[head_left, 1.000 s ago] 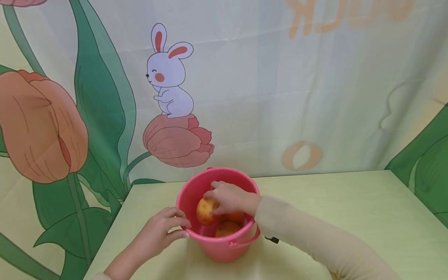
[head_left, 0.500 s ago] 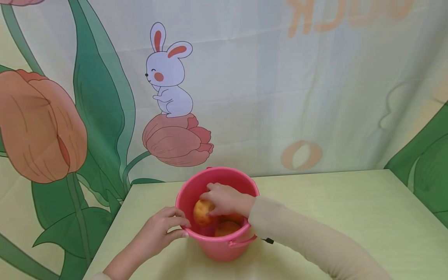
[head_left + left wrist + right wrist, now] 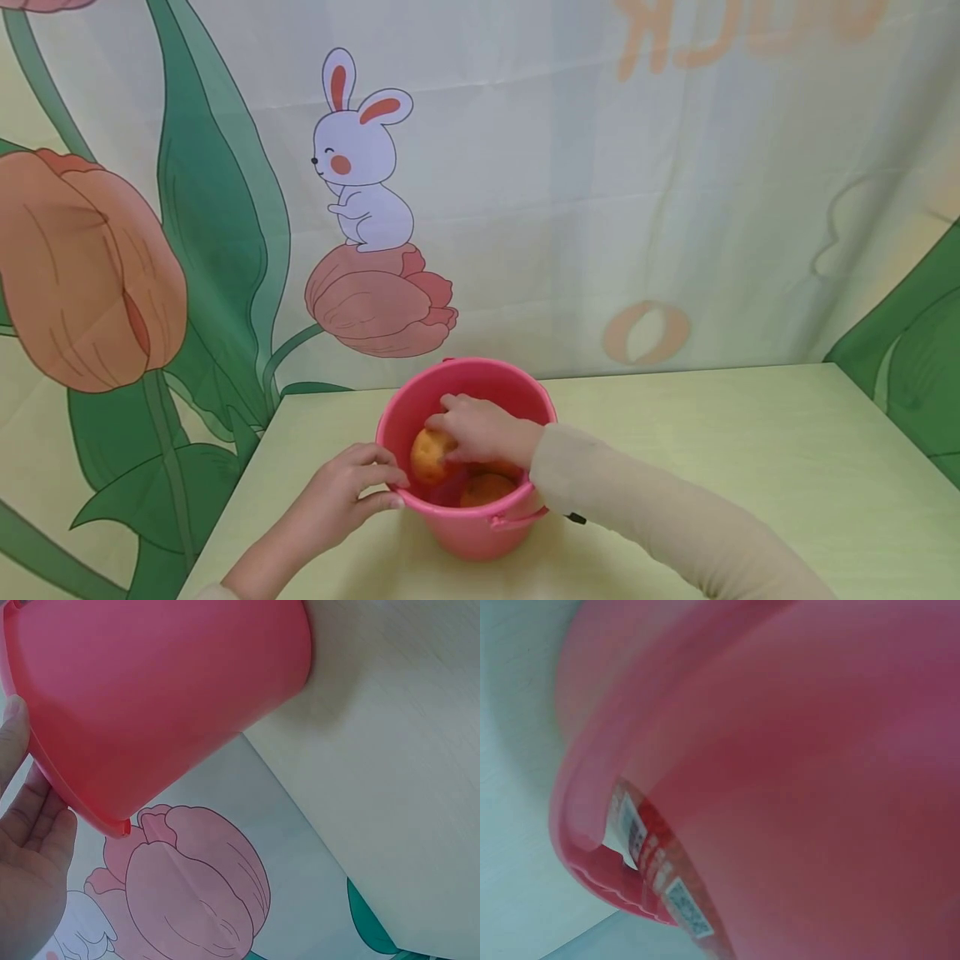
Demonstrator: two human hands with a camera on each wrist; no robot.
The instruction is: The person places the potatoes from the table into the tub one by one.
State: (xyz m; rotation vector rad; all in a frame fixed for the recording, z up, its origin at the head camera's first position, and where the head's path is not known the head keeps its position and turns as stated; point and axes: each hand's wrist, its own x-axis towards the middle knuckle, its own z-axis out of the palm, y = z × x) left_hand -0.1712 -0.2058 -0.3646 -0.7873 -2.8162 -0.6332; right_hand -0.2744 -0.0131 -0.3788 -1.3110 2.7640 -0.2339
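Note:
A pink bucket stands upright on the table. My left hand holds its left rim, with the fingers over the edge and the thumb outside. In the left wrist view, that hand pinches the rim of the bucket. Inside the bucket, my right hand grips a round orange-yellow fruit near the left inner wall. Another orange-coloured fruit lies lower down, and part of a third shows beneath the hand. The right wrist view shows only the bucket's pink wall; hand and fruit are hidden there.
The bucket's handle hangs at its front right. A label with a printed code shows by the rim. A small black object sits under the right sleeve. Behind the pale table hangs a printed cloth.
My right hand has shifted slightly left and lower inside the bucket, carrying the fruit toward the left wall. The left hand and the bucket have stayed in place.

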